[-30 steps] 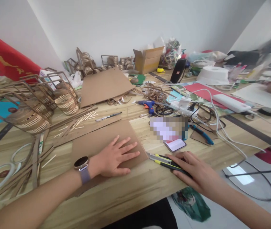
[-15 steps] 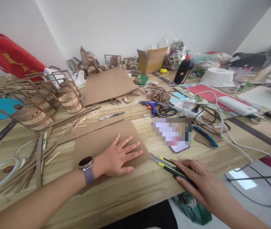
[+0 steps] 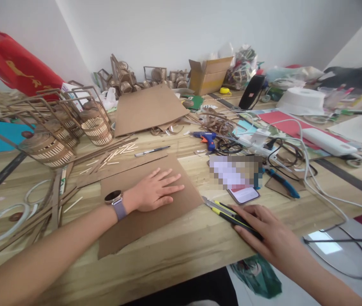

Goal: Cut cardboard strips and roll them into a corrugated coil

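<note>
My left hand (image 3: 157, 190) lies flat with spread fingers on a brown cardboard sheet (image 3: 129, 233), a watch on its wrist. The sheet rests on the wooden table, its right corner close to the blade of a yellow-and-black utility knife (image 3: 225, 211). My right hand (image 3: 260, 229) is wrapped round the knife's handle; the blade points left, just beside that corner. Behind the sheet lie a narrow cardboard strip (image 3: 104, 173) and a pen (image 3: 152, 151). A phone (image 3: 244, 195), partly blurred out, is beyond the knife.
A blue glue gun (image 3: 204, 138), blue-handled pliers (image 3: 283, 182) and a white power strip with cables (image 3: 257, 138) lie to the right. Woven bamboo lanterns (image 3: 97, 127) stand at the left, near rings and wooden strips. A larger cardboard sheet (image 3: 152, 108) lies behind.
My left hand has slid back a little toward the left on the cardboard, uncovering more of its front part. My right hand still holds the knife near the corner. The view has shifted slightly.
</note>
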### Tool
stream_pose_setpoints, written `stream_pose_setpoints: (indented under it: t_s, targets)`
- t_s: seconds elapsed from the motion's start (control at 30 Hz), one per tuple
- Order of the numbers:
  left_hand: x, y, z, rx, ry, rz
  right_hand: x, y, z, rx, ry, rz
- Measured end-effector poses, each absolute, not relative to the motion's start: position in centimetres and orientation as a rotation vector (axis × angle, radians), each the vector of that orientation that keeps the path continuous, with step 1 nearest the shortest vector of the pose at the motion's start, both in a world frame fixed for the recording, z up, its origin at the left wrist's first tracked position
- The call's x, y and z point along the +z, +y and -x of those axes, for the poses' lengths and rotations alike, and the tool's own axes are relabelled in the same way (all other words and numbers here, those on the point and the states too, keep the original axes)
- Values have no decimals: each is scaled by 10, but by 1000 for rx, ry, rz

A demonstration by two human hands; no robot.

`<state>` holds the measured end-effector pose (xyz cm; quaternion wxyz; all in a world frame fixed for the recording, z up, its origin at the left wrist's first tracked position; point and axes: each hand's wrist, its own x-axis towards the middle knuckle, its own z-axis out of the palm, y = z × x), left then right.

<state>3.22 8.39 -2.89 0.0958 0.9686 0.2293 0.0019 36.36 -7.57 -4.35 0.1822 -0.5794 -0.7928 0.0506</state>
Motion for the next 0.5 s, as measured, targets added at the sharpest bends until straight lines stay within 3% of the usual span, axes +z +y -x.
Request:
stream_pose_setpoints:
  t_s: [0.5]
  targets:
    - [-33, 80, -41, 27, 881, -2835, -46, -72, -357, 74, -2213, 1622]
